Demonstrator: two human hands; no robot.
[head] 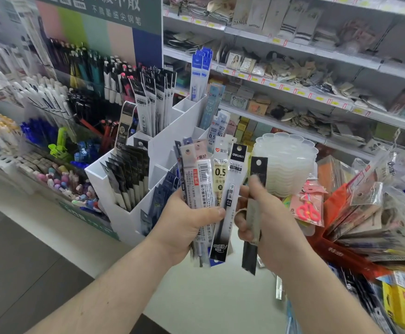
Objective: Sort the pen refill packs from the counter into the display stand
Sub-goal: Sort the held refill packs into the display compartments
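The left hand (pixel 184 220) grips a fanned bundle of packs (pixel 211 179); the right hand (pixel 264 220) pinches one black pack (pixel 257 179) pulled clear. This looks like the sorting step: next, match it to its compartment in the stand (pixel 163 141) and slot it upright.

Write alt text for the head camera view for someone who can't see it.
A person's left hand holds a fanned bundle of pen refill packs while the right hand pinches a single black pack beside it. Behind them stands a white tiered display stand, partly filled with similar packs, amid shop shelves.
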